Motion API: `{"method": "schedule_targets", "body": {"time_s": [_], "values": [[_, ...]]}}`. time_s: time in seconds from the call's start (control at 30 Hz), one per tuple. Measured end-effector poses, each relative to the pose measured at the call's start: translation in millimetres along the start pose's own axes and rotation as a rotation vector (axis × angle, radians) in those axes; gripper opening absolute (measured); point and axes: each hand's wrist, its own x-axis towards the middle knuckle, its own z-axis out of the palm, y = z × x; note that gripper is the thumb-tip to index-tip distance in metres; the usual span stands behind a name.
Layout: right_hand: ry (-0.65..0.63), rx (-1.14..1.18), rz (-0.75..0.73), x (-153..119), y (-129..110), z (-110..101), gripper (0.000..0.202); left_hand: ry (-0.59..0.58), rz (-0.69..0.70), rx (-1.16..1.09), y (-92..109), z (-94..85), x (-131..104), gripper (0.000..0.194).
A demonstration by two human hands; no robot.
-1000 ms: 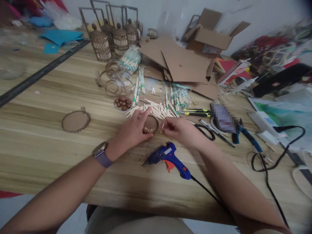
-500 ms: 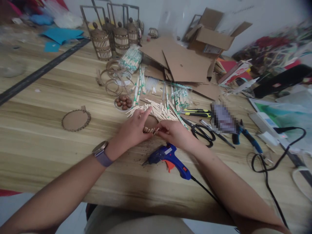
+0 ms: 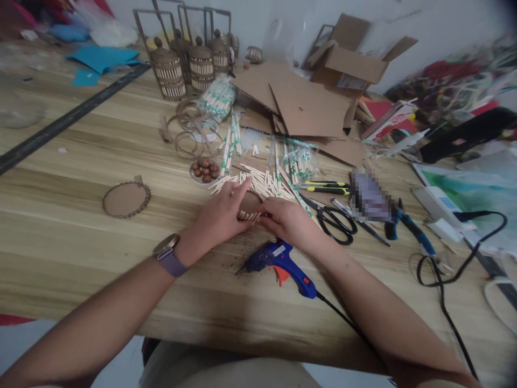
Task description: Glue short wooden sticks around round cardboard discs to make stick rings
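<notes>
My left hand point(image 3: 220, 213) curls round the side of a round cardboard base point(image 3: 251, 201), its thumb at the near edge. Short wooden sticks point(image 3: 247, 216) stand in a row along that near rim. My right hand point(image 3: 286, 218) pinches a short stick at the right end of the row; the fingers mostly cover it. Just behind both hands spreads a pile of cut wooden sticks point(image 3: 266, 183). On the table in front of my right hand lies a blue hot glue gun point(image 3: 278, 258), its nozzle pointing left.
Left lies another cardboard disc point(image 3: 126, 199) with a braided edge. A bowl of brown beads point(image 3: 205, 170) sits behind my left hand. Scissors point(image 3: 337, 223), a yellow-black cutter point(image 3: 327, 187) and pliers point(image 3: 414, 229) lie right. Stick lanterns point(image 3: 167, 73) and cardboard sheets point(image 3: 307, 105) stand behind.
My right fingertips have shifted slightly and closed in at the rim, covering the stick that showed between them before. My left hand stays nearly still.
</notes>
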Motion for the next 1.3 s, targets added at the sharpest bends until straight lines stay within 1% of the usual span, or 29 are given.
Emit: {"method": "schedule_targets", "body": {"time_s": [0.17,0.37,0.53,0.83,1.17,1.3], "values": [[0.003,-0.024,-0.025,-0.2,1.5,1.1,0.013,0.007,0.022,-0.014,-0.3,-0.3,0.1,0.093],[-0.003,-0.033,-0.039,0.3,1.8,0.7,0.014,0.002,0.024,-0.023,-1.2,-0.1,-0.3,0.096],[0.009,-0.051,-0.047,0.3,1.8,1.0,0.015,-0.006,0.021,-0.029,-2.7,0.2,-0.1,0.1],[0.032,-0.075,-0.075,-0.4,2.8,2.9,0.016,-0.012,0.027,-0.037,-4.2,-0.2,0.1,0.1],[0.026,-0.046,-0.072,-0.6,5.0,2.8,0.015,-0.002,0.048,-0.056,-5.9,0.8,-0.1,0.102],[0.015,-0.032,-0.057,0.5,4.7,4.1,0.014,0.002,0.033,-0.048,-7.2,2.3,-0.4,0.099]]}}
